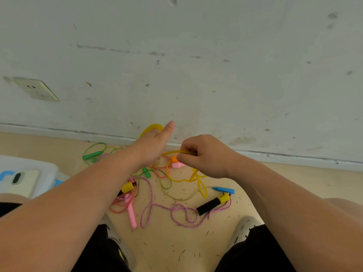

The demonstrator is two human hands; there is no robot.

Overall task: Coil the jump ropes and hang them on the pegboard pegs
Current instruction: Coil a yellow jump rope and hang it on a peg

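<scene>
The right hand (206,157) is closed in a pinch, thumb and curled fingers gripping a strand of the yellow jump rope (171,153). That strand runs across to the left hand (154,147), which is raised with its thumb straight. Yellow loops arch over this hand's far side, but its fingers are hidden, so I cannot tell whether they clasp the coil. The slack of the yellow rope trails down to the floor (176,250) below the right hand.

Under both hands, near the floor's far edge by the wall (196,65), lies a tangle: a green rope (93,155), a pink rope (132,214), an orange handle (173,159), a blue handle (224,190) and a braided purple rope (182,210) with a black-and-yellow handle (213,204). A phone (23,180) rests at the left edge.
</scene>
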